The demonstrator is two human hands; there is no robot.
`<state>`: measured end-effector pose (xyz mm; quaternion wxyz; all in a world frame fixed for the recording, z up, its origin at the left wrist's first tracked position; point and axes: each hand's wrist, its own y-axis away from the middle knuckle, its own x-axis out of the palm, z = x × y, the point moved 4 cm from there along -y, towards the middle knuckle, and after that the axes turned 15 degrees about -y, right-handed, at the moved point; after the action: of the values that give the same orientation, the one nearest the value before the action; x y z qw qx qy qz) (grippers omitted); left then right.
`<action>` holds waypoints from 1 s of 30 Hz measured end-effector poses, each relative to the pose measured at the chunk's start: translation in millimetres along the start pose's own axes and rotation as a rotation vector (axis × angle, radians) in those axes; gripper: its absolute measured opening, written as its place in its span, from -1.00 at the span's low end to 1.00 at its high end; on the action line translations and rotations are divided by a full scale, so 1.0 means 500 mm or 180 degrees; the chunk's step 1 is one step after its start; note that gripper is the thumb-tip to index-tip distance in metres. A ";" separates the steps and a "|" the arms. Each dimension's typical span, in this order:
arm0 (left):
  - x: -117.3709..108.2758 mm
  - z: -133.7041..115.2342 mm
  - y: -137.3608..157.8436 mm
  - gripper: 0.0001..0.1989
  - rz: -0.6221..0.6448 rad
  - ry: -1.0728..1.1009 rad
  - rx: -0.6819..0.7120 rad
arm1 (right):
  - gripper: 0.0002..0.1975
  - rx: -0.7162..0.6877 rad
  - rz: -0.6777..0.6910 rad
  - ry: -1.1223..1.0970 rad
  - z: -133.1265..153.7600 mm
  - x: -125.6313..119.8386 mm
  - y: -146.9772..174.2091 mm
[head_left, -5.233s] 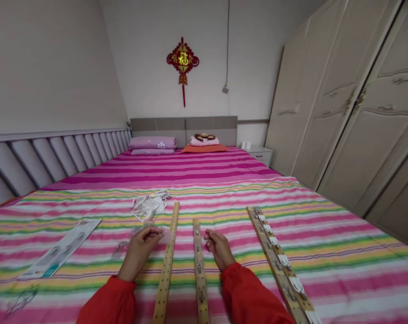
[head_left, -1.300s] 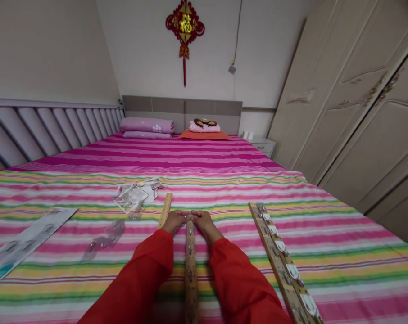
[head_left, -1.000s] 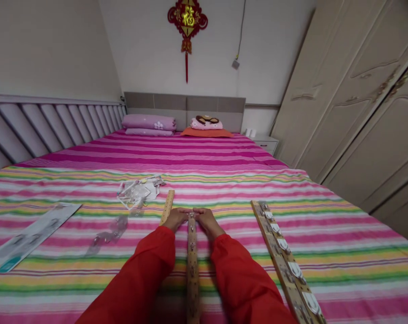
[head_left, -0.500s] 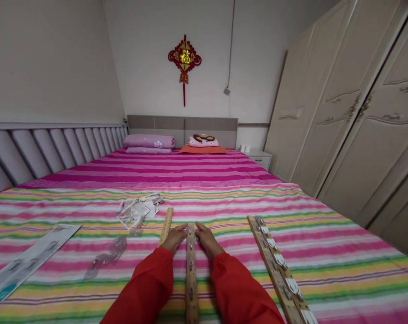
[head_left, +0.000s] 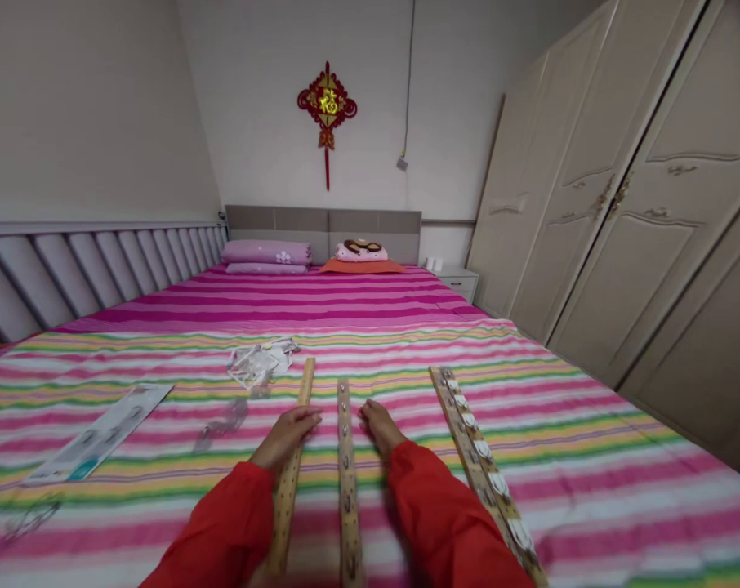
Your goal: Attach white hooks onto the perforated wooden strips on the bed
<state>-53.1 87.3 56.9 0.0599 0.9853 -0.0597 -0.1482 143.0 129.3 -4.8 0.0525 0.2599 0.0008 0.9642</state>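
A narrow wooden strip (head_left: 345, 449) with several metal hooks or clips along it lies lengthwise on the bed between my hands. My left hand (head_left: 289, 434) is over a second, plain strip with small holes (head_left: 290, 482), its fingers stretched loosely toward the middle strip. To the right of the middle strip, my right hand (head_left: 380, 425) hovers with bent fingers apart and nothing visible in them. Farther right lie wooden strips (head_left: 461, 425) side by side, carrying metal pieces and white hook-like pieces (head_left: 498, 483).
Clear plastic packaging (head_left: 263, 363) is heaped beyond the left strip, with more plastic pieces (head_left: 226, 416) nearer. A long white package (head_left: 104, 433) and a thin wire-like bundle (head_left: 33, 516) lie at the left. Folded bedding (head_left: 265, 253) rests by the headboard; wardrobes (head_left: 621, 204) stand at the right.
Both hands have come away from the far end of the middle strip. My left hand has moved left over the plain strip; my right hand has drawn slightly aside. The view has shifted.
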 end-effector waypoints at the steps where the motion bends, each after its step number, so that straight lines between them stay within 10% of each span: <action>1: -0.015 0.008 0.024 -0.51 -0.0117 -0.0050 0.0045 | -0.81 0.0063 -0.0052 -0.0033 0.006 -0.005 0.022; 13: -0.112 0.163 0.204 -0.62 -0.2735 -0.1432 0.0559 | -0.59 -0.0080 -0.0682 -0.0453 -0.021 -0.101 0.450; 20: -0.103 0.165 0.198 -0.67 -0.2658 -0.2082 0.0488 | -0.50 0.0944 -0.0385 -0.0788 -0.099 -0.101 0.573; 30: -0.105 0.178 0.190 -0.68 -0.2436 -0.2437 0.0193 | -0.54 0.1049 0.0158 -0.1122 -0.115 -0.059 0.562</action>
<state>-139.3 -8.1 0.2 -0.0529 0.8135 0.2816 -0.5060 110.9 -151.7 -61.3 -0.0151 0.4291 0.1425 0.8918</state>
